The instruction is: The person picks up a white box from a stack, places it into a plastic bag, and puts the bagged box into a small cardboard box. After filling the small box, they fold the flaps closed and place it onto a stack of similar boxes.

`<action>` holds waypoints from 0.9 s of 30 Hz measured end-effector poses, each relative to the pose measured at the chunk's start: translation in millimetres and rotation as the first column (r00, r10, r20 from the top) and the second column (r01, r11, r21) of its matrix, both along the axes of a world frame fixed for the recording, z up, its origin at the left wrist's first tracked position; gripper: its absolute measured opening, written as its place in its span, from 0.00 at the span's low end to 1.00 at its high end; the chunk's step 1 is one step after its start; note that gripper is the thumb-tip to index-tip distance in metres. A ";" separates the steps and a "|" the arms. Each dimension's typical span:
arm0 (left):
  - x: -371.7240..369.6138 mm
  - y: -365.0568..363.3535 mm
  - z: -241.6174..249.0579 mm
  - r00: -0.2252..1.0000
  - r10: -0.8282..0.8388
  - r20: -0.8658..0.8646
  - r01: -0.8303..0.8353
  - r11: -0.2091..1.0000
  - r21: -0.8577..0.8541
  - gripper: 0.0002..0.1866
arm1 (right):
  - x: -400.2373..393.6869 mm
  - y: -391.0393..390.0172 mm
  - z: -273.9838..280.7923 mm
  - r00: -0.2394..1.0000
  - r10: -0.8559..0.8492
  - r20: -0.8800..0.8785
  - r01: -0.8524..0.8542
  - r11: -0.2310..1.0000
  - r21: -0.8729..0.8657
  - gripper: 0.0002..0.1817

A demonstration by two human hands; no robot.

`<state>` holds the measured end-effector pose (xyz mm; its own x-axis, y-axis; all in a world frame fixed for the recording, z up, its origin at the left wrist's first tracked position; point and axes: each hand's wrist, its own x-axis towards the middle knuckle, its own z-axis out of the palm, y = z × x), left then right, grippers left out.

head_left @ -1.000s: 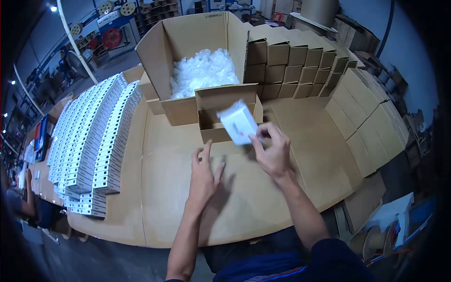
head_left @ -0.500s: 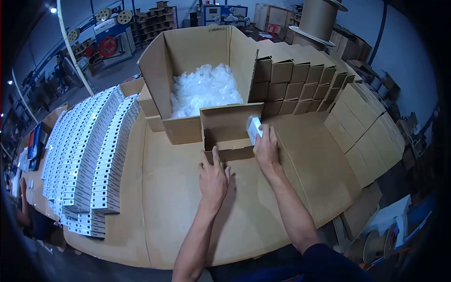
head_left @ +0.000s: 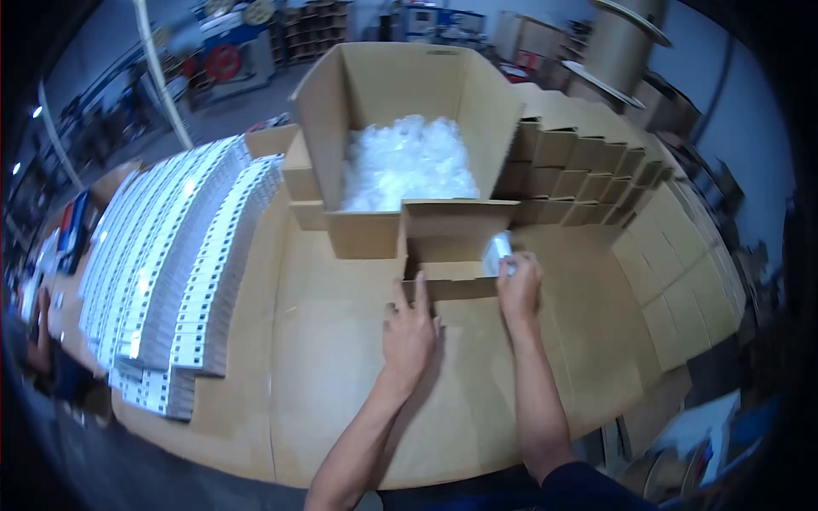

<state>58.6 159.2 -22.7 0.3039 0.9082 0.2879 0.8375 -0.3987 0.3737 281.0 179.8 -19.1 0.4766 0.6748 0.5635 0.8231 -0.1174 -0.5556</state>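
Right hand [head_left: 521, 289] pinching the small white packet [head_left: 496, 254] at the right end of the open carton [head_left: 464, 290], centre frame; it looks light, slick-wrapped, best gripped by its edges. Left hand [head_left: 410, 336] unclenched, fingertips at the carton's front wall.

A table [head_left: 328, 358] covered in brown cardboard, with seams running across its top, carries everything. Rows of slim white boxes [head_left: 200, 307] stand packed together at its left side. Toward the far edge sits a large open carton [head_left: 362, 236], with a small open box [head_left: 460, 289] just in front of it. Stacked brown boxes [head_left: 567, 183] stand at the far right, and more cardboard pieces [head_left: 682, 277] rest along the right side.
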 end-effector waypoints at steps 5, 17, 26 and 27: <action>-28.4 -11.7 24.6 0.997 -0.060 0.047 0.061 0.998 -0.029 0.48 | -10.4 -10.8 -10.2 0.992 -0.037 0.121 0.058 0.983 -0.175 0.25; -254.3 -96.0 15.0 0.838 0.439 0.325 -0.523 0.817 0.242 0.35 | -264.7 1.5 32.0 0.254 0.967 0.028 -0.925 0.251 -0.284 0.28; -335.5 -79.7 -5.9 0.829 0.546 0.121 -0.553 0.769 0.319 0.32 | -416.9 40.8 13.9 0.033 0.955 0.295 -0.893 0.161 -0.421 0.34; -335.7 -80.1 -6.8 0.825 0.547 0.141 -0.559 0.751 0.352 0.30 | -422.1 41.4 11.2 0.039 0.962 0.269 -0.866 0.167 -0.471 0.36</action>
